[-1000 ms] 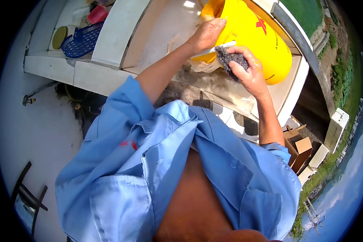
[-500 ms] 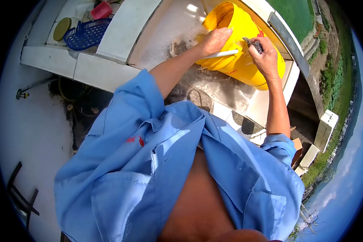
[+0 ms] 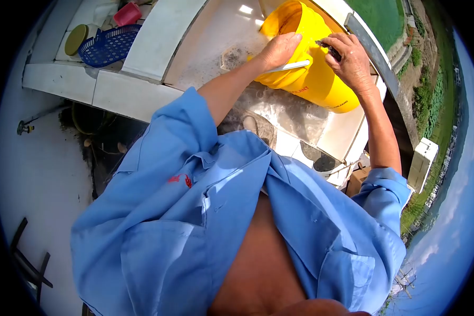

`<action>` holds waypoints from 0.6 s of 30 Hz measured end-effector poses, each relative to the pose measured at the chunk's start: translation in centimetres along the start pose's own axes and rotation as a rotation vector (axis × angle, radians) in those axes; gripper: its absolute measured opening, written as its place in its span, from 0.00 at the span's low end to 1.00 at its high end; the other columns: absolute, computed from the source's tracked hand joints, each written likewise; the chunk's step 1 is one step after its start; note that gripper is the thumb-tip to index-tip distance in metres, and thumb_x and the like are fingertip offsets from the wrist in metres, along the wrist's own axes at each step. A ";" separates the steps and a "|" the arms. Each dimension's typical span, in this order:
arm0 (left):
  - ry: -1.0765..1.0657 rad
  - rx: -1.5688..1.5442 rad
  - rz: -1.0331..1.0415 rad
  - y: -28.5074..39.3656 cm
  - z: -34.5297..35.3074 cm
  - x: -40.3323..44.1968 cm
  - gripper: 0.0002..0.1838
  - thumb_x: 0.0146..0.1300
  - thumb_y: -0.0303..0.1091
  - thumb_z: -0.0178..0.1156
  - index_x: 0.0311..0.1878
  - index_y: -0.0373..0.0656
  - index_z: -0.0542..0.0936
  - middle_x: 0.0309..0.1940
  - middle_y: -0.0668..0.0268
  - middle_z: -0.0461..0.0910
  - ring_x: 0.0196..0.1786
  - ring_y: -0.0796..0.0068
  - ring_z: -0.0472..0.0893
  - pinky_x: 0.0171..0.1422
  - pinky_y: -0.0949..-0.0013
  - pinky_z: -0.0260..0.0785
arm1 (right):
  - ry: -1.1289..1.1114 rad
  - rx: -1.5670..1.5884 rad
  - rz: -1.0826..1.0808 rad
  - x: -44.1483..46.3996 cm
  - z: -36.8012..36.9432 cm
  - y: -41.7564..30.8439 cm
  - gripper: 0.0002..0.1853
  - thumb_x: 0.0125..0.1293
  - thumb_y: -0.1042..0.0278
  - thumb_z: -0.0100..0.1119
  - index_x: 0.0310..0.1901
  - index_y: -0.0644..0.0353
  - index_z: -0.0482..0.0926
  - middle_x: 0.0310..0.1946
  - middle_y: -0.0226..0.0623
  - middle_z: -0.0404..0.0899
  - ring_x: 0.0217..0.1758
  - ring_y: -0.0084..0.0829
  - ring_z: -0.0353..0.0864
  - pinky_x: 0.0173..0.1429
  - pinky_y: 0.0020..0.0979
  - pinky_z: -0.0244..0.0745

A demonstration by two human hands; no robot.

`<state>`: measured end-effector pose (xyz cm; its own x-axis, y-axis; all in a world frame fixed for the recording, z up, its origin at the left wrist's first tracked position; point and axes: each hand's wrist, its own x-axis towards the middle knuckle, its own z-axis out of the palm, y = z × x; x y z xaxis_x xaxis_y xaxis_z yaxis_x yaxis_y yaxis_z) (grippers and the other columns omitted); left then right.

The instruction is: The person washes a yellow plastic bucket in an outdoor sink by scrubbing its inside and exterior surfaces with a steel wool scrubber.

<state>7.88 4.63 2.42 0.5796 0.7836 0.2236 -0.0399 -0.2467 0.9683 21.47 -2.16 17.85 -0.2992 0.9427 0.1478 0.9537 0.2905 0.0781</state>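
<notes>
Away from the white handle (image 3: 295, 66), the right hand (image 3: 351, 62) had moved, its fingers closed around the dark scouring pad (image 3: 330, 50). The left hand (image 3: 279, 51) had its fingers clamped on the yellow bucket (image 3: 315, 79), lying tilted in the tiled basin (image 3: 346, 134).

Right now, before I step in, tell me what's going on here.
A person in a blue shirt is working on a yellow bucket that lies tipped over in a wet, tiled basin. The left hand steadies the bucket near its rim, and the right hand holds a dark scouring pad at its outer side. It looks like scrubbing. A blue basket sits off to the left.
</notes>
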 end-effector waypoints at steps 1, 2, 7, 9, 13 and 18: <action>-0.033 0.034 0.004 0.1 -0.1 0.2 0.18 0.69 0.41 0.39 0.40 0.35 0.73 0.35 0.56 0.76 0.39 0.64 0.75 0.47 0.67 0.66 | -0.020 0.009 -0.065 0.4 0.6 -1.1 0.14 0.47 0.69 0.61 0.39 0.52 0.78 0.36 0.27 0.75 0.41 0.32 0.72 0.48 0.30 0.70; -0.033 0.035 0.009 0.2 -0.1 0.3 0.18 0.69 0.41 0.39 0.40 0.35 0.73 0.35 0.56 0.76 0.39 0.64 0.75 0.47 0.67 0.66 | -0.038 0.015 -0.133 0.5 1.4 -2.0 0.14 0.46 0.69 0.62 0.38 0.52 0.77 0.36 0.26 0.75 0.40 0.32 0.72 0.46 0.30 0.70; -0.029 0.030 -0.010 0.6 -0.6 0.1 0.18 0.69 0.41 0.41 0.42 0.35 0.73 0.35 0.55 0.77 0.40 0.64 0.76 0.47 0.68 0.66 | -0.041 0.017 -0.138 0.9 3.2 -1.1 0.12 0.43 0.69 0.62 0.33 0.50 0.77 0.35 0.22 0.74 0.37 0.31 0.71 0.42 0.31 0.70; -0.057 0.045 -0.029 0.8 -0.5 0.4 0.18 0.69 0.42 0.41 0.43 0.35 0.73 0.36 0.56 0.77 0.40 0.64 0.76 0.48 0.67 0.66 | 0.000 -0.010 -0.069 1.3 3.0 -0.4 0.10 0.46 0.69 0.60 0.33 0.51 0.78 0.35 0.27 0.73 0.39 0.33 0.72 0.43 0.33 0.70; 0.018 -0.020 -0.126 0.9 -0.1 -0.5 0.18 0.67 0.44 0.41 0.40 0.37 0.73 0.36 0.54 0.77 0.39 0.55 0.75 0.45 0.62 0.67 | 0.213 0.146 0.372 0.9 4.3 1.7 0.09 0.53 0.63 0.58 0.34 0.56 0.79 0.36 0.37 0.73 0.44 0.37 0.72 0.46 0.36 0.71; 0.050 0.087 -0.062 0.5 -0.1 -0.2 0.18 0.67 0.44 0.42 0.37 0.39 0.73 0.35 0.53 0.77 0.38 0.48 0.75 0.41 0.58 0.69 | 0.278 0.101 0.441 -1.6 6.4 -4.4 0.06 0.53 0.65 0.58 0.32 0.56 0.78 0.34 0.36 0.72 0.39 0.38 0.71 0.42 0.36 0.70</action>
<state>7.63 4.41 2.90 0.5377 0.8255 0.1712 0.0666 -0.2441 0.9675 17.93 -3.88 10.92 0.1469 0.9038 0.4020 0.9849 -0.0960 -0.1440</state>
